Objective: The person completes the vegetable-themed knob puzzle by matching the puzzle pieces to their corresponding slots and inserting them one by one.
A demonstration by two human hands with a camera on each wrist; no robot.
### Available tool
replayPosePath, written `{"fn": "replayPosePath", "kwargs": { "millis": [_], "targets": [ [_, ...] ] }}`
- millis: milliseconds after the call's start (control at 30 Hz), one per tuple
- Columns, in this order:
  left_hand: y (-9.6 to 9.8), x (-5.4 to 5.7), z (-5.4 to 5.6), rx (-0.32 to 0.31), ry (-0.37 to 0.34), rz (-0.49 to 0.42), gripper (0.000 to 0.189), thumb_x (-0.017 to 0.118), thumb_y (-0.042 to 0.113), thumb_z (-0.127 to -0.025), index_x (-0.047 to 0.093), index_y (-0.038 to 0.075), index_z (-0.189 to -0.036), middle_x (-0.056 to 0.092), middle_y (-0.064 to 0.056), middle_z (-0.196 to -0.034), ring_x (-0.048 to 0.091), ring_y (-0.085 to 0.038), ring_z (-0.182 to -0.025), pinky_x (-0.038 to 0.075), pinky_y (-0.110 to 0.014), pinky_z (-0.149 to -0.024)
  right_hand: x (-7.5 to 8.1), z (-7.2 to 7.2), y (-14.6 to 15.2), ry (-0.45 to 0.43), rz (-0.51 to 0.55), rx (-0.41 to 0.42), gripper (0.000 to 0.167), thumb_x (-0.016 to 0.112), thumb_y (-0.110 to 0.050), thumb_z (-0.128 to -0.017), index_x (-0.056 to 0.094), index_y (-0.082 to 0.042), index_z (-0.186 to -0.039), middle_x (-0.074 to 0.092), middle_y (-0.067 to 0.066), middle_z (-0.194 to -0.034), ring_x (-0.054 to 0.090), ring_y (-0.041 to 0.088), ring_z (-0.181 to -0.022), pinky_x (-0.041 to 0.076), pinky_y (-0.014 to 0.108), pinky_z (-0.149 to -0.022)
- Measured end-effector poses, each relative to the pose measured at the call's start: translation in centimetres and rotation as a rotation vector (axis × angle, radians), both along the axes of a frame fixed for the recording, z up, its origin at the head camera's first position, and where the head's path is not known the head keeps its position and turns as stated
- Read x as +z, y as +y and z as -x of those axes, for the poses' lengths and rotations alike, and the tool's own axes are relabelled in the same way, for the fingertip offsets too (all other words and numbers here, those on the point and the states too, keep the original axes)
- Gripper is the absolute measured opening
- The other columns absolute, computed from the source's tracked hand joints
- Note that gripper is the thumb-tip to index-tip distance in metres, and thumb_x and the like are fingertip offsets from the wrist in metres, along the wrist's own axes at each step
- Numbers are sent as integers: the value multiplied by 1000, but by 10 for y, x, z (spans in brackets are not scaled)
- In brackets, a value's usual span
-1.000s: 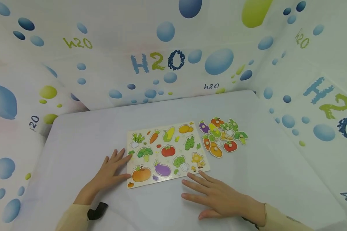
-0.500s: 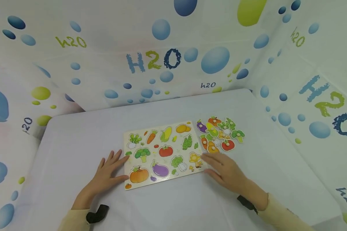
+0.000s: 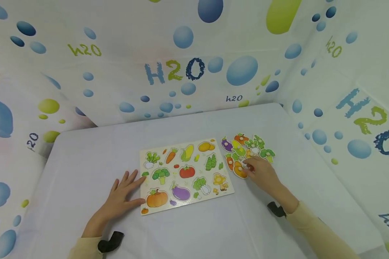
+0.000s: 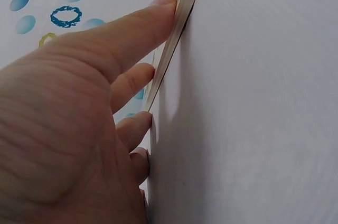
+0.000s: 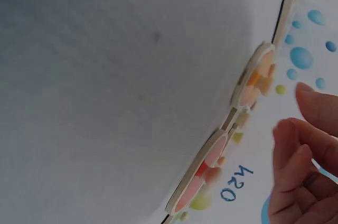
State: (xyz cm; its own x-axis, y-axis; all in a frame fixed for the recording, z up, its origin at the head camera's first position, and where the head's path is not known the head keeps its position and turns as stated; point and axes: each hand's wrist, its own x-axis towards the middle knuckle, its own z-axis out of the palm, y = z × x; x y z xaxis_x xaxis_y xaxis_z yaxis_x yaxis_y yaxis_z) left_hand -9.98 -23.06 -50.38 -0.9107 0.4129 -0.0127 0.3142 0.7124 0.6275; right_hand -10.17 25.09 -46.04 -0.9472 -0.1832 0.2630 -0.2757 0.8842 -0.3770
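A wooden vegetable puzzle board (image 3: 168, 162) lies on the white-covered table. My left hand (image 3: 121, 196) rests at its left side, fingers spread; in the left wrist view the thumb (image 4: 137, 34) and fingertips touch the board's edge. To the right of the board lies a pile of knobbed vegetable pieces, among them an eggplant piece (image 3: 227, 145), a carrot piece (image 3: 229, 162) and a broccoli piece (image 3: 268, 154). My right hand (image 3: 262, 174) is over the pile's near side by the potato piece (image 3: 239, 170), hiding the tomato piece. In the right wrist view its thumb and bent index finger are apart, with nothing between them.
A pumpkin piece (image 3: 241, 139) and a corn piece (image 3: 238, 147) lie close together in the pile, some pieces overlapping. Fabric walls (image 3: 123, 79) printed with bubbles and lettering stand behind the table (image 3: 94, 154) and on both sides.
My right hand has moved from in front of the board's near right corner, up and right to the piece pile, its fingers bending. My left hand stays at the board's left edge.
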Motion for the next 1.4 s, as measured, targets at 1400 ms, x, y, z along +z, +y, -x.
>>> {"fn": "replayPosePath", "kwargs": {
  "millis": [1400],
  "targets": [
    [3,5,-4,11,27,-23,72,74,40,-82,49,14,-144,26,-22,-159,9,-47,-149,-1,-67,-116,-9,13,-14,-252,35,-101,9,74,-9,-85,70,-1,-86,66,4,-72,52,13,-62,44,21,-54]
  ]
}}
